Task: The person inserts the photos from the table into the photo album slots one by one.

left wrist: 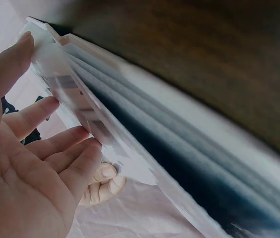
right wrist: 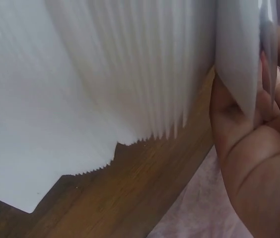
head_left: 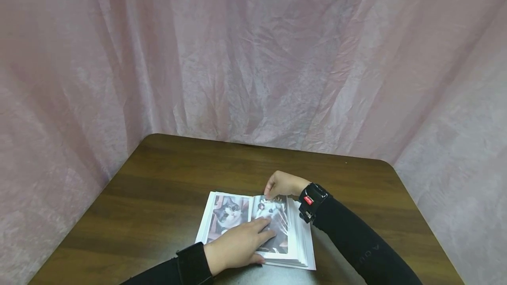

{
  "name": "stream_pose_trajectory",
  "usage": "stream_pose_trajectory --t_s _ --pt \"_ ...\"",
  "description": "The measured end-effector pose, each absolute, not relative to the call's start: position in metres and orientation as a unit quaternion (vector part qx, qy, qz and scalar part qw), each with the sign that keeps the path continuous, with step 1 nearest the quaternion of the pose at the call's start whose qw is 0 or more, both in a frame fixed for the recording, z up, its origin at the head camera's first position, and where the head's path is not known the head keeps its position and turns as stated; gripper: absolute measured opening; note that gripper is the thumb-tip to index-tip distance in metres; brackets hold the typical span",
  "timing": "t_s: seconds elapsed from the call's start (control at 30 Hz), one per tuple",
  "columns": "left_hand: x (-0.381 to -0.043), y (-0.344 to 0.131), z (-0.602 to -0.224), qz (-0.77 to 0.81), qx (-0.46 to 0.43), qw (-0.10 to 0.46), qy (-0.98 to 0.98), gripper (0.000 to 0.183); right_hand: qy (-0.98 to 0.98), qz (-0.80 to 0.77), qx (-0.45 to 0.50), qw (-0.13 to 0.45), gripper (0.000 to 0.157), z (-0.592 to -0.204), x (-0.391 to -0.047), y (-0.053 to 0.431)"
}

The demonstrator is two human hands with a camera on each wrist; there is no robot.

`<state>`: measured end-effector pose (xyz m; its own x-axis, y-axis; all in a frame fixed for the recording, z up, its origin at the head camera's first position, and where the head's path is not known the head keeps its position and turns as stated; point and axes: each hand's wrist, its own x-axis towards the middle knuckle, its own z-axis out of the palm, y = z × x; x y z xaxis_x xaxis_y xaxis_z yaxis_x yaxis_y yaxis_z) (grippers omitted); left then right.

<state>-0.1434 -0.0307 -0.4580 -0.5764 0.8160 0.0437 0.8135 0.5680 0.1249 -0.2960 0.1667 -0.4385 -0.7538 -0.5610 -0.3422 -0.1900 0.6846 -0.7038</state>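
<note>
A photo album (head_left: 295, 232) lies spread on the table, with a cat photo (head_left: 229, 210) on its left page. Another cat photo (head_left: 280, 242), under shiny clear film, is on the right page. My left hand (head_left: 239, 243) rests across that page, its fingers spread and fairly straight, fingertips on the film. At the page's top edge my right hand (head_left: 283, 184) pinches the upper corner near the spine. Up close in the right wrist view, the thumb and fingers lie on either side of the white album page (right wrist: 237, 49), beside a loose clear film (right wrist: 269, 39).
The brown wooden table (head_left: 166, 175) extends around the album on all sides. Pink curtains (head_left: 237, 56) hang behind its far edge. Several more album leaves (right wrist: 130, 59) stack beneath the right page.
</note>
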Motion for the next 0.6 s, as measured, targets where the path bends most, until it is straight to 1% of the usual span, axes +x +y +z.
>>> stream_pose_trajectory --t_s 0.23,0.37,0.6 --pt "-0.1426 -0.0319 -0.4559 0.059 0.466 0.006 0.883 0.065 0.873 -0.322 -0.218 0.294 0.003 -0.4361 -0.2949 0.1647" --pt "-0.1434 -0.0321 -0.4555 0.062 0.463 0.014 0.884 0.064 0.872 -0.321 -0.220 0.297 0.004 -0.4357 -0.2941 0.1636" --pt "-0.1420 -0.0324 -0.4534 0.069 0.459 0.028 0.885 0.064 0.870 -0.331 -0.223 0.289 0.004 -0.4407 -0.2918 0.1648"
